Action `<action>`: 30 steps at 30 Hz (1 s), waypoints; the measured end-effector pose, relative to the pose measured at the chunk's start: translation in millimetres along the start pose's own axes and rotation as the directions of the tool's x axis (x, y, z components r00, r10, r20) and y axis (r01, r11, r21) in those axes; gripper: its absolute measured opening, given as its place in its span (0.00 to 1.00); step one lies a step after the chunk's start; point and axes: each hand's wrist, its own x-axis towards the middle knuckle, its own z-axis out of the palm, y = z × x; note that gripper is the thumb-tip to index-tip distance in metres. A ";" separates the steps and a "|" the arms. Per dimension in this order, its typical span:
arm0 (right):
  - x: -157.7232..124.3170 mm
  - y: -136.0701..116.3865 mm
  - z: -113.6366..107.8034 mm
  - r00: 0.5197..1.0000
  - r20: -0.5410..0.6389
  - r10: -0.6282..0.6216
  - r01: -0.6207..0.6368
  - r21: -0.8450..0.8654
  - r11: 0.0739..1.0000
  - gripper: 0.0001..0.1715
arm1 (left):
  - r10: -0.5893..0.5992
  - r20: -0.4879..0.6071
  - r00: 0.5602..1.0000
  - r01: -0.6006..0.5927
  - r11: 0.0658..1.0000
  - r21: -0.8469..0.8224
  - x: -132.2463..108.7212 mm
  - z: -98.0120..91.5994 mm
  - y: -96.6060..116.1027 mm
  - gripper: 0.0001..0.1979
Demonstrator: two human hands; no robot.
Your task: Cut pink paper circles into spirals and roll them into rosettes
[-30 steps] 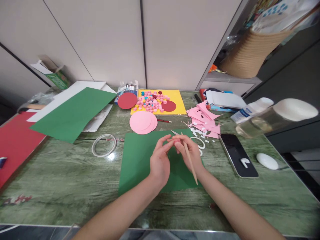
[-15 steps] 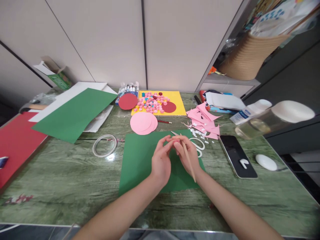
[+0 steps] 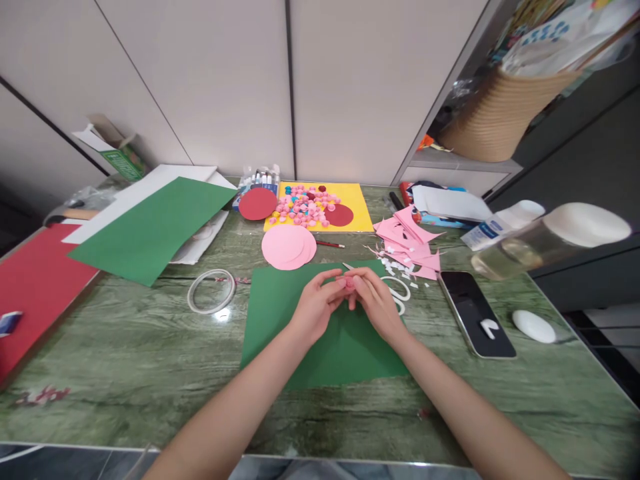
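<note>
Between the fingertips of both hands is a small pink rolled paper flower (image 3: pixel 349 283), partly covered by the fingers. My left hand (image 3: pixel 319 303) pinches it from the left with thumb and fingers. My right hand (image 3: pixel 376 301) closes on its other side. Both hands are over a sheet of green paper (image 3: pixel 325 367) on the table. White-handled scissors (image 3: pixel 400 288) lie just beyond my right hand, partly hidden by it. Past the green sheet rests a stack of pink paper circles (image 3: pixel 283 247).
A yellow sheet (image 3: pixel 363 207) bears several small pink, blue and red paper rolls (image 3: pixel 303 210). Pink scraps (image 3: pixel 407 240) lie at right, near a phone (image 3: pixel 470 313), a mouse (image 3: pixel 534 325) and a clear bottle (image 3: pixel 520 253). A tape roll (image 3: pixel 190 298) lies at left.
The pointed wooden stick seen along my right hand is out of sight now. The pink flower shows more between my fingertips, and my left hand has turned flatter.
</note>
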 end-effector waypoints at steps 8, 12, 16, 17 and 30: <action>-1.2 -3.6 -10.1 0.998 0.039 0.042 -0.042 0.015 0.999 0.14 | -0.041 0.064 0.997 0.029 0.983 0.183 -1.6 -1.1 11.6 0.17; -1.1 -9.5 -8.4 0.996 0.070 0.046 -0.043 -0.041 0.998 0.12 | -0.016 0.064 0.998 0.004 0.982 0.188 -0.6 -2.5 10.3 0.17; 0.0 -11.5 -6.5 1.000 0.009 0.026 -0.025 -0.075 0.997 0.10 | -0.018 0.066 0.998 0.009 0.992 0.124 -1.2 -3.2 9.7 0.17; 0.3 -11.2 -6.3 1.000 -0.011 0.021 -0.022 -0.073 0.997 0.10 | -0.027 0.074 0.997 0.019 0.994 0.106 -1.7 -3.3 9.8 0.17; -0.8 -12.4 -5.6 0.999 -0.032 0.007 -0.009 -0.056 0.998 0.10 | -0.069 0.115 0.991 0.061 0.996 0.072 -1.7 -4.3 9.2 0.15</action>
